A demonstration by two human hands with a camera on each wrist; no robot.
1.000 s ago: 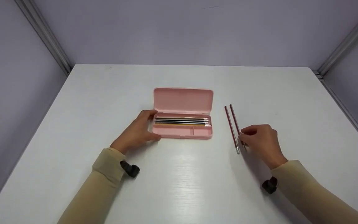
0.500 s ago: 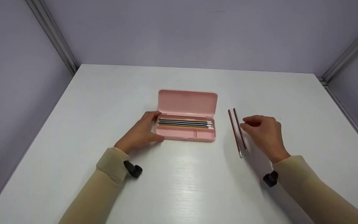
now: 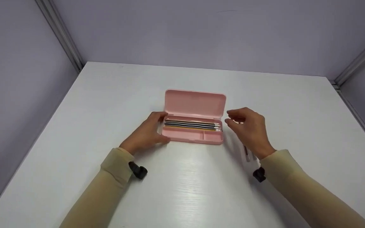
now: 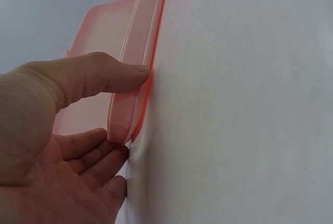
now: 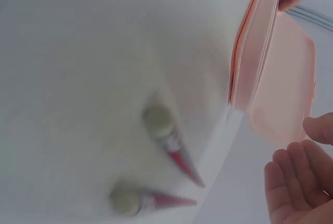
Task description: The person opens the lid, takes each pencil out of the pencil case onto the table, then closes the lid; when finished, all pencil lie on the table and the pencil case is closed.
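Left hand [image 3: 147, 133] grips the near-left end of the open pink plastic pencil case [image 3: 193, 134], thumb along the front wall and fingers curled round the short end; the left wrist view confirms thumb [image 4: 99, 76] and fingertips [image 4: 99, 151] bracketing the tray edge. In my judgement this hold is there to keep the case from sliding on the smooth surface.

Right hand [image 3: 249, 129] hovers just beside the right end of the case, fingers loosely curled and apart, holding nothing. The right wrist view shows an empty palm [image 5: 296, 187].

Pink case sits near the middle of the white table [image 3: 74, 126], its lid [image 3: 195, 103] swung back and standing up behind the tray. Several pencils [image 3: 191, 125] lie lengthwise in the long rear compartment; the front compartments appear unfilled.

Two red pencils with eraser ends [image 5: 166, 141] lie on the table below the right hand, apart from the case. From the head view they are mostly hidden by the wrist; only their near tips [image 3: 247, 155] show.

Pale purple walls [image 3: 182, 31] enclose the table on three sides.
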